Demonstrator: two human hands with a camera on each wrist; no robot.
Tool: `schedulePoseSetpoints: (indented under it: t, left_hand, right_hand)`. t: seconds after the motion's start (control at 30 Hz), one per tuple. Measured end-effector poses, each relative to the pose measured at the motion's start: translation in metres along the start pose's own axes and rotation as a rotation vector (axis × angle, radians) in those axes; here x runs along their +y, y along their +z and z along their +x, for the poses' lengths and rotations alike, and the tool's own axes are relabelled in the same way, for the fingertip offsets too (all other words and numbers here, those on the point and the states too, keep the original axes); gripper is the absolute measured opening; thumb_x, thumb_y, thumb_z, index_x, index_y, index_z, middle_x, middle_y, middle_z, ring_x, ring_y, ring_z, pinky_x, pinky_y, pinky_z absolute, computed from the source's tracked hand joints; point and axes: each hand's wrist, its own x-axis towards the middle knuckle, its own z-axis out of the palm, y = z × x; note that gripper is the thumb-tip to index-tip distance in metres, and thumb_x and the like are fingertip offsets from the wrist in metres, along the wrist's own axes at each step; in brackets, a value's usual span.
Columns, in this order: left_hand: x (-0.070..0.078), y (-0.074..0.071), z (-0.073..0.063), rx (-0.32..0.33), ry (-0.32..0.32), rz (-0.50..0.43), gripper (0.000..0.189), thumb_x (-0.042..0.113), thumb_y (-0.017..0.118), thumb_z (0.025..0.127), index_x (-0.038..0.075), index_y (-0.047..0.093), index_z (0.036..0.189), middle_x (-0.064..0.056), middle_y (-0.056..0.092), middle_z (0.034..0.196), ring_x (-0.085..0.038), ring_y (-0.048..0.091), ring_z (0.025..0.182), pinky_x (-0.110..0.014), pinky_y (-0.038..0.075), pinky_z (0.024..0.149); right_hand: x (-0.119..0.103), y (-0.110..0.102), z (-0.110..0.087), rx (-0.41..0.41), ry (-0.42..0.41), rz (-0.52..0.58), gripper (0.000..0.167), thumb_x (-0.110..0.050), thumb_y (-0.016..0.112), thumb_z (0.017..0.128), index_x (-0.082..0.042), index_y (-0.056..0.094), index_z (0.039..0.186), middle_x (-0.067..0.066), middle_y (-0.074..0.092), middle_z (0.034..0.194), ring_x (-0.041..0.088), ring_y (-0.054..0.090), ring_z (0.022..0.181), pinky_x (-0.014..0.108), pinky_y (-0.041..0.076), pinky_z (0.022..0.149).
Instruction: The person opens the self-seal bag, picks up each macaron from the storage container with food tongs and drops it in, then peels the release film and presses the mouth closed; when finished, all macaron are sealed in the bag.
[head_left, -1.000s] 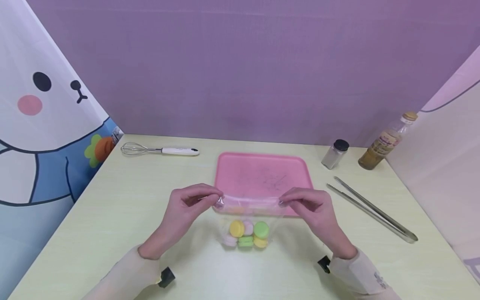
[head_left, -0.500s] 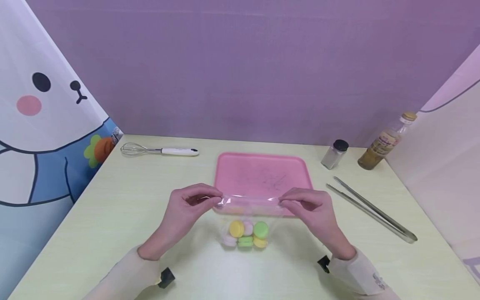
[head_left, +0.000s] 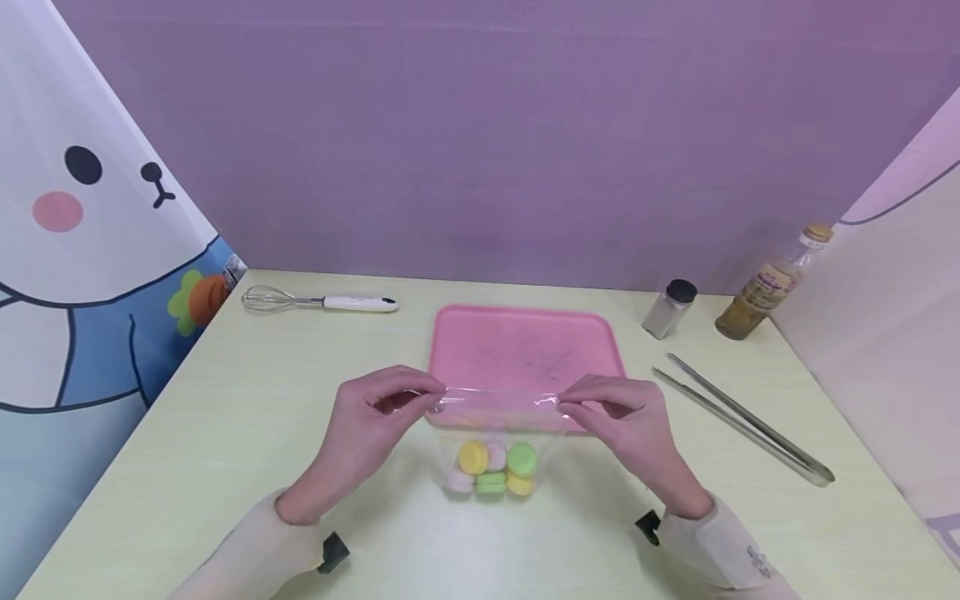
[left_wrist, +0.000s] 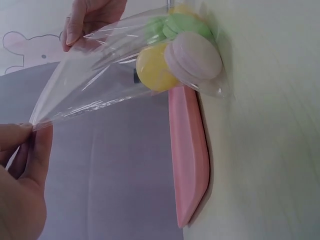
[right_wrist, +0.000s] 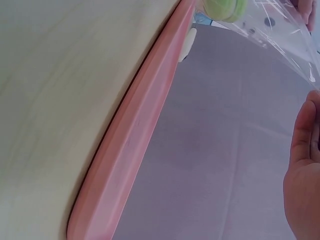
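A clear plastic bag (left_wrist: 95,75) stands upright on the table, its top edge stretched between my two hands. My left hand (head_left: 382,421) pinches the left corner of that edge between thumb and fingers. At the opposite corner my right hand (head_left: 626,417) pinches the film the same way. Several macarons lie in the bottom of the bag, among them a yellow macaron (head_left: 473,457), a green macaron (head_left: 522,459) and a pale pink macaron (left_wrist: 195,55). In the right wrist view only part of the bag and a green macaron (right_wrist: 222,7) show.
Just behind the bag lies a pink tray (head_left: 517,342), overlapped by its top edge. A whisk (head_left: 322,300) rests at the back left. On the right are metal tongs (head_left: 750,425), a black-capped jar (head_left: 670,310) and a corked bottle (head_left: 772,283). A purple cloth (head_left: 480,150) hangs behind the table.
The bag's top edge has gone from crumpled at the left corner to a flatter, straighter line. Both hands stay nearly in place, and the macarons have not moved.
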Motion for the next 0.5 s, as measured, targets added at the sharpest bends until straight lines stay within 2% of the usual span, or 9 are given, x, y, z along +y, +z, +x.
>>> schedulePoseSetpoints:
  t: [0.27, 0.4, 0.5]
  left_hand:
    - [-0.0037, 0.0022, 0.0006, 0.031, 0.168, 0.084, 0.023, -0.012, 0.076, 0.084, 0.006, 0.079, 0.097, 0.0, 0.076, 0.096, -0.012, 0.071, 0.083, -0.028, 0.059, 0.076]
    - [-0.0053, 0.0033, 0.0021, 0.048, 0.276, 0.137, 0.024, -0.013, 0.078, 0.081, 0.004, 0.078, 0.098, -0.003, 0.076, 0.094, -0.015, 0.072, 0.079, -0.024, 0.059, 0.074]
    - [-0.0047, 0.0032, 0.0034, 0.053, 0.317, 0.185, 0.023, -0.012, 0.08, 0.079, 0.0, 0.077, 0.098, -0.005, 0.076, 0.093, -0.016, 0.072, 0.078, -0.022, 0.058, 0.074]
  right_hand:
    - [0.0012, -0.0011, -0.0008, 0.024, -0.012, -0.042, 0.021, 0.019, 0.074, 0.079, 0.006, 0.076, 0.095, 0.019, 0.074, 0.088, 0.022, 0.071, 0.083, 0.027, 0.058, 0.08]
    - [0.0007, 0.0004, -0.0014, 0.045, -0.016, -0.099, 0.03, 0.023, 0.073, 0.076, 0.009, 0.074, 0.102, 0.019, 0.074, 0.088, 0.018, 0.07, 0.082, 0.024, 0.058, 0.078]
    - [-0.0002, 0.0016, -0.0007, 0.038, -0.026, -0.122, 0.037, 0.027, 0.071, 0.074, 0.009, 0.072, 0.107, 0.02, 0.073, 0.09, 0.016, 0.07, 0.081, 0.025, 0.058, 0.079]
